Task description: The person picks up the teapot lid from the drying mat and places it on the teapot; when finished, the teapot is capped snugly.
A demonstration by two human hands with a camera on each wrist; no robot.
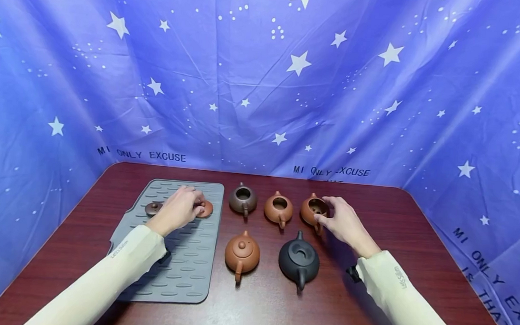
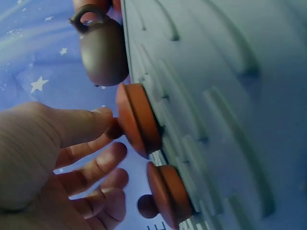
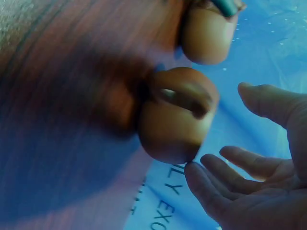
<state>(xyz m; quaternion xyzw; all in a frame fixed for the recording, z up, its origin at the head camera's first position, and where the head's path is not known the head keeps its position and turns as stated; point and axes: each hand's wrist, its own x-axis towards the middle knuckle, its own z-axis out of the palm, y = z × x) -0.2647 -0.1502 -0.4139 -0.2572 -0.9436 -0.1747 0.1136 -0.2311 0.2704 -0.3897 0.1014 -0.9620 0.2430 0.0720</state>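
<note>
On the grey ribbed mat (image 1: 182, 272), my left hand (image 1: 181, 210) pinches the knob of a reddish-brown teapot lid (image 2: 139, 120) between thumb and index finger. The lid's rim is against the mat. A second reddish-brown lid (image 2: 169, 196) lies beside it, hidden behind the hand in the head view. A dark brown lid (image 1: 153, 208) sits left of the hand. At the right, my right hand (image 1: 343, 222) has its fingers spread around the side of a lidless reddish-brown teapot (image 1: 310, 213), without gripping it.
Two more lidless teapots stand in the back row, one dark brown (image 1: 243, 199) and one orange-brown (image 1: 278, 209). In front are a lidded orange-brown teapot (image 1: 242, 253) and a lidded black teapot (image 1: 299, 259). A starry blue curtain (image 1: 256, 82) hangs behind the table (image 1: 255, 316).
</note>
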